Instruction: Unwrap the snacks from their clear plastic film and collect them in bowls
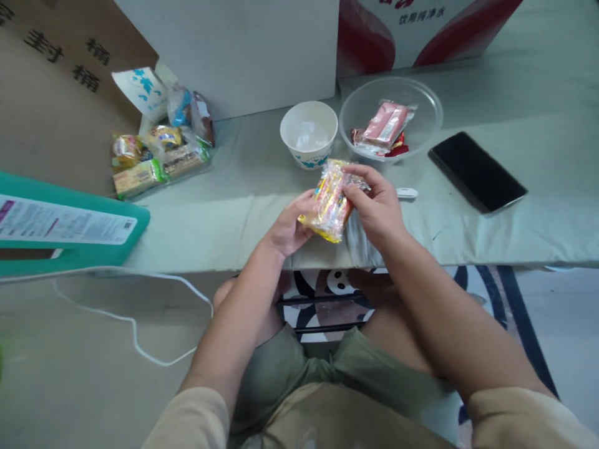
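Both hands hold one shiny snack packet with yellow, pink and clear wrapping, raised over the front part of the table. My left hand grips its left side, thumb on top. At its upper right, my right hand pinches the wrapper between thumb and fingers. Just behind the packet stands a white paper bowl with a blue pattern and some clear wrapping in it. To the right of that is a clear plastic bowl holding pink and red packets.
A black phone lies at the right. Several wrapped snacks are piled at the left beside a cardboard box. A teal container stands at the left edge. White and red boxes line the back. A white cable hangs below the table.
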Tool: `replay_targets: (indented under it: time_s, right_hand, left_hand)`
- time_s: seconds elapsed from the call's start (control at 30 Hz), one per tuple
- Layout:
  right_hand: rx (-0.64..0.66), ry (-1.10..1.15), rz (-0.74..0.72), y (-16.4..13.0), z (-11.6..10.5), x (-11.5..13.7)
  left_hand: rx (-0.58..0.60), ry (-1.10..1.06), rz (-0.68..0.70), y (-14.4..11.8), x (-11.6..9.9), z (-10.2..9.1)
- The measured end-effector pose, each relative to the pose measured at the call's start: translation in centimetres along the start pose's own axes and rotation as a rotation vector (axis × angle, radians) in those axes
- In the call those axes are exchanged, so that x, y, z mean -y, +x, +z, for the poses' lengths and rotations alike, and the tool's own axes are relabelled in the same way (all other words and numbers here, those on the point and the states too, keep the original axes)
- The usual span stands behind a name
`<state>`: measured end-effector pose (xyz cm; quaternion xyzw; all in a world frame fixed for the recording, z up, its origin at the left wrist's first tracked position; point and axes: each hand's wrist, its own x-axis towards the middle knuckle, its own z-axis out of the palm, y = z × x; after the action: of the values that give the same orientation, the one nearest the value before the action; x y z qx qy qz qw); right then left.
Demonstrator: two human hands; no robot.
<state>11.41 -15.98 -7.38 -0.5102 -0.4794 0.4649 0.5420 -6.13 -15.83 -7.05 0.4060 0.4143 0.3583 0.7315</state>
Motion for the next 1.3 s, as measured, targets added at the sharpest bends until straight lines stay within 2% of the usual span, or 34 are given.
replay_targets:
  time_s: [0.17, 0.33, 0.43, 0.57, 0.67, 0.73, 0.83, 0.9, 1.0, 1.07, 1.13, 1.2, 1.3]
  right_hand:
    - [0.033, -0.264, -0.158, 0.1, -0.2, -1.0]
    - [0.135, -0.448, -0.298, -0.4, 0.4, -0.3]
    - [0.132, -0.563, -0.341, -0.3, -0.2, 0.0]
    - [0.014, -0.872, -0.326, 0.0, -3.0, -1.2]
    - [-0.005, -1.088, -0.259, 0.1, -5.3, -2.6]
    - [-0.01, -1.132, -0.219, 0.0, -6.1, -2.7]
    - [0.014, -0.997, -0.166, -0.7, -5.0, -1.6]
    - [0.064, -0.742, -0.072, -1.3, -3.0, -0.4]
    - [0.145, -0.267, 0.151, -2.1, 0.9, 0.9]
    - [0.159, -0.094, 0.241, -2.2, 3.0, 1.1]
    - [0.135, -0.069, 0.283, -2.1, 4.1, 1.0]
    - [0.136, -0.092, 0.332, -2.1, 4.3, 0.8]
    - [0.237, -0.121, 0.409, -2.3, 3.6, 0.6]
  left_hand:
    - [0.013, 0.16, 0.136, 0.6, 0.2, -0.7]
    - [0.05, 0.216, 0.214, 1.1, 0.4, -2.3]
    - [-0.085, 0.303, 0.314, 1.5, 0.4, -3.8]
    - [-0.304, 0.469, 0.401, 1.4, 0.2, -5.5]
    - [-0.34, 0.497, 0.407, 1.0, 0.2, -6.1]
    - [-0.334, 0.491, 0.423, 0.8, 0.4, -6.2]
    - [-0.325, 0.513, 0.429, 0.5, 0.7, -6.2]
    - [-0.314, 0.556, 0.418, 0.3, 0.8, -6.0]
    - [-0.271, 0.64, 0.44, 0.2, 0.8, -5.6]
    - [-0.247, 0.68, 0.467, 0.2, 0.8, -5.2]
    - [-0.235, 0.69, 0.49, 0.4, 0.9, -4.9]
    - [-0.247, 0.666, 0.505, 0.6, 1.1, -4.7]
    - [-0.309, 0.558, 0.526, 0.8, 1.4, -4.8]
